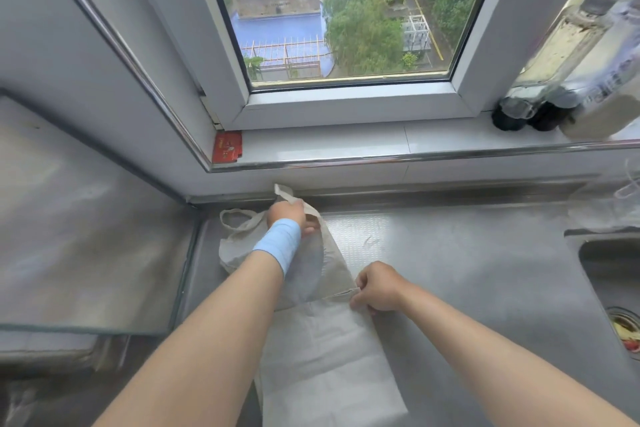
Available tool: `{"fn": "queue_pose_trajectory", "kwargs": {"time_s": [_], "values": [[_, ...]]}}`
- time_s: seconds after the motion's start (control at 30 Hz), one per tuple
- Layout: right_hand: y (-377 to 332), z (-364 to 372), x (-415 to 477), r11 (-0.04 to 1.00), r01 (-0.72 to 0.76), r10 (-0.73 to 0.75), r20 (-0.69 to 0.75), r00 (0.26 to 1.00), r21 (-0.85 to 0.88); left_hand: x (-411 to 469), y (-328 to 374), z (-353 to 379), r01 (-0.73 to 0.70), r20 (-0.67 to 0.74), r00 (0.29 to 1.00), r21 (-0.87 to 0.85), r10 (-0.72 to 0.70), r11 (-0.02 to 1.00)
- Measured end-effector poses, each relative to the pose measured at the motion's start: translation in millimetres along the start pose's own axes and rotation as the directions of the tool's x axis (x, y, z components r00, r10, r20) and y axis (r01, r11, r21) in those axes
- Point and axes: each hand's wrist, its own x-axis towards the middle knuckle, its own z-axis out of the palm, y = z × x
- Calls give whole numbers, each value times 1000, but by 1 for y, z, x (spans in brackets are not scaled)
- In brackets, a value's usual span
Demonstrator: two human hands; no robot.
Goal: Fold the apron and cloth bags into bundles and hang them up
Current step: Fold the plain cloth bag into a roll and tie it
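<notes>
Beige cloth bag spread on the steel counter below the window, partly lifted, over a paler folded piece nearer the body, apron or second bag impossible to tell. Left hand closed on the far edge near the handle loop; right hand pinched shut on the near right corner. Best done by keeping both corners taut, bringing edge to edge squarely, then pressing the crease flat before rolling into a bundle; slack likely to skew the fold. Counted: two cloth pieces, one handle loop clearly visible, one blue wristband, one red packet on the sill, about three bottles at the right, one sink.
</notes>
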Motion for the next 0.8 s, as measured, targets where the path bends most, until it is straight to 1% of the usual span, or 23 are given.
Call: {"fn": "queue_pose_trajectory", "kwargs": {"time_s": [0.03,0.1,0.13,0.17,0.2,0.23,0.27,0.3,0.33,0.37,0.4,0.47,0.5,0.53,0.6,0.63,0.7,0.77,0.8], "values": [[1,0,-1,1000,-17,17,-23,1000,-7,2,1,-4,6,14,1000,-79,-5,997],[-2,-3,-6,999,-45,45,-57,997,-10,-5,1,-9,9,99,995,-187,10,982],[-2,-4,-7,998,-65,63,-70,996,-27,-9,-1,-9,1,152,988,-196,29,981],[-4,-4,-8,995,-75,68,-97,993,-70,-16,-5,-10,-22,189,981,-157,52,987],[-8,-3,-11,986,-85,64,-147,987,-142,-19,-12,-13,-66,209,975,-80,81,995],[-9,0,-12,973,-87,38,-224,974,-214,-19,-20,-17,-142,197,972,41,131,989],[-12,3,-12,962,-77,-11,-318,948,-262,-18,-29,-23,-230,170,965,174,201,958],[-15,6,-12,952,-64,-62,-394,917,-299,-19,-38,-31,-297,147,953,297,264,908],[-18,10,-12,933,-43,-128,-441,888,-356,-21,-47,-39,-342,135,940,396,314,852],[-21,15,-12,895,-6,-214,-443,871,-445,-25,-57,-47,-363,125,929,493,348,791],[-26,22,-11,837,51,-310,-395,865,-545,-28,-69,-58,-379,116,913,594,391,709],[-27,34,-7,698,180,-442,-219,870,-693,-34,-91,-70,-414,153,867,751,475,514],[-29,41,-6,642,237,-464,-124,877,-729,-38,-101,-77,-427,181,849,788,496,443],[-29,49,-5,604,280,-459,-39,888,-746,-39,-110,-84,-426,199,847,809,494,404],[-30,65,-5,570,302,-404,60,913,-764,-44,-125,-98,-376,185,880,835,437,402],[-31,72,-6,558,294,-388,69,919,-776,-45,-131,-104,-342,172,901,846,397,409],[-36,79,-13,523,252,-390,34,920,-814,-44,-139,-116,-299,163,930,856,328,422],[-48,81,-21,449,190,-391,-1,921,-873,-43,-141,-127,-277,164,950,838,267,470],[-55,82,-24,388,169,-375,12,927,-906,-44,-142,-132,-270,179,958,821,222,503]]}}
